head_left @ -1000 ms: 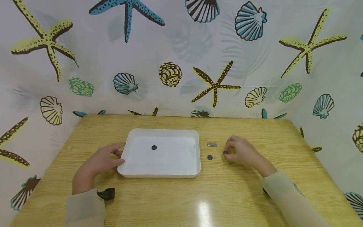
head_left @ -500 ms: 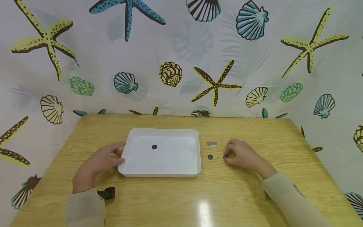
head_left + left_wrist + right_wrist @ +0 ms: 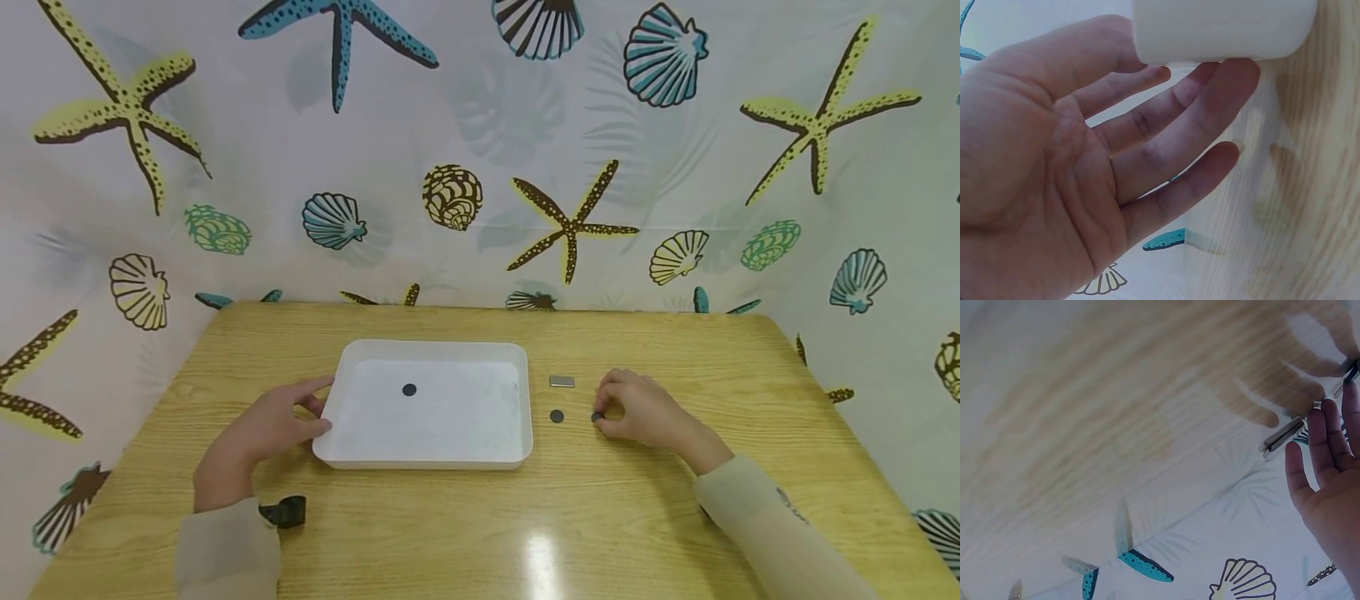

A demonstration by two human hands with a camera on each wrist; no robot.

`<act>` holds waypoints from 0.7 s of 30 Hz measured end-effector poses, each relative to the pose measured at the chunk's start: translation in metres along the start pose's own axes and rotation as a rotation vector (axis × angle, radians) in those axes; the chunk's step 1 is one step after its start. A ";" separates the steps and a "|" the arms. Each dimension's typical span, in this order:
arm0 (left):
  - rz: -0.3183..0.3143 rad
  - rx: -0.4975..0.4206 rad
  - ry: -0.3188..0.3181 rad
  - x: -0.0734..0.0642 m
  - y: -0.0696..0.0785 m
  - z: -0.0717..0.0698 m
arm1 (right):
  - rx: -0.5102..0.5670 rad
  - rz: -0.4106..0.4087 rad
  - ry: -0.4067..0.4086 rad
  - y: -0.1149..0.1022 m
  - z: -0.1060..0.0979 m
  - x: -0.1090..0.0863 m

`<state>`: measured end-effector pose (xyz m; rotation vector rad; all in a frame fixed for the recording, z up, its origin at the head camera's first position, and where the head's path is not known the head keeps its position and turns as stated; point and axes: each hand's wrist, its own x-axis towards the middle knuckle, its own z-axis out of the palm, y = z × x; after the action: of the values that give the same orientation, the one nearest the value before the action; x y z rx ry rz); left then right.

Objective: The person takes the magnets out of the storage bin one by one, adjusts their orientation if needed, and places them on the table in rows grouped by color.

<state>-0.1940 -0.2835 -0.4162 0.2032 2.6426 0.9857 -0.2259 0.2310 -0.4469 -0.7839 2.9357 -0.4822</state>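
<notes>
A shallow white tray [image 3: 457, 429] stands on the wooden table, with a small dark disc [image 3: 408, 390] lying inside it. My left hand [image 3: 270, 425] touches the tray's left side with thumb and fingers spread; the left wrist view shows these fingers nearly straight against the white wall [image 3: 1222, 31]. To the right of the tray, my right hand [image 3: 639, 410] pinches a second small dark disc [image 3: 597, 417] between thumb and index finger, at or close to the tabletop. Between tray and hand lie another dark disc [image 3: 557, 416] and a small silver rectangular bar [image 3: 562, 382].
The wooden tabletop [image 3: 420, 533] runs back to a white cloth [image 3: 390, 150] printed with starfish and shells. That cloth also rises at both sides. A black strap piece [image 3: 285, 512] sits at my left wrist.
My right hand has come slightly nearer to the front edge with the pinched disc, mostly in the first half second. My left hand and the tray stay put.
</notes>
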 end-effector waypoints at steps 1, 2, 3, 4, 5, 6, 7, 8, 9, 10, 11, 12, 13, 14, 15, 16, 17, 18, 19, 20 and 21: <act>0.000 -0.001 -0.001 0.000 0.000 0.000 | 0.000 0.000 0.000 0.000 0.000 0.000; 0.001 -0.004 -0.002 0.000 0.000 0.000 | 0.002 0.002 0.000 0.000 -0.001 -0.001; -0.003 -0.005 -0.002 0.000 0.001 0.000 | 0.005 0.003 -0.001 0.000 -0.001 -0.001; -0.006 -0.007 -0.003 0.000 0.001 0.000 | 0.010 0.004 -0.003 0.001 -0.002 -0.001; -0.010 -0.008 -0.003 0.000 0.001 0.000 | 0.017 0.005 -0.006 0.001 -0.002 -0.001; -0.012 -0.012 -0.005 0.000 0.001 0.000 | 0.022 0.004 -0.008 0.002 -0.003 -0.001; -0.012 -0.015 -0.006 0.000 0.001 0.000 | 0.032 0.008 -0.010 0.003 -0.004 -0.002; -0.015 -0.017 -0.006 0.000 0.001 0.000 | 0.040 0.014 -0.009 0.004 -0.005 -0.002; -0.017 -0.017 -0.007 0.000 0.001 0.000 | 0.051 0.018 -0.007 0.005 -0.006 -0.002; -0.018 -0.018 -0.007 0.000 0.001 0.000 | 0.061 0.026 -0.003 0.006 -0.008 -0.002; -0.019 -0.020 -0.007 0.000 0.001 0.000 | 0.072 0.031 0.003 0.007 -0.010 -0.002; -0.015 -0.020 -0.007 0.000 0.001 0.000 | 0.078 0.036 0.009 0.008 -0.012 -0.002; -0.015 -0.019 -0.006 0.000 0.001 0.000 | 0.085 0.042 0.012 0.009 -0.015 -0.002; -0.016 -0.018 -0.006 0.000 0.002 0.000 | 0.091 0.047 0.017 0.009 -0.018 -0.001; -0.018 -0.019 -0.007 -0.001 0.002 0.000 | 0.096 0.051 0.018 0.010 -0.020 0.000; -0.021 -0.017 -0.007 -0.001 0.002 0.000 | 0.100 0.058 0.018 0.010 -0.023 0.001; -0.024 -0.015 -0.007 -0.001 0.002 0.000 | 0.101 0.059 0.019 0.010 -0.025 0.001; -0.026 -0.013 -0.008 -0.001 0.002 0.000 | 0.102 0.064 0.020 0.010 -0.027 0.002; -0.029 -0.010 -0.010 -0.001 0.002 0.000 | 0.104 0.067 0.021 0.009 -0.028 0.003; -0.027 -0.010 -0.011 -0.001 0.003 0.000 | 0.106 0.070 0.024 0.008 -0.030 0.004; -0.028 -0.008 -0.011 -0.001 0.003 0.000 | 0.106 0.072 0.026 0.007 -0.030 0.004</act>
<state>-0.1935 -0.2818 -0.4142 0.1685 2.6234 0.9833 -0.2376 0.2433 -0.4202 -0.6617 2.9216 -0.6408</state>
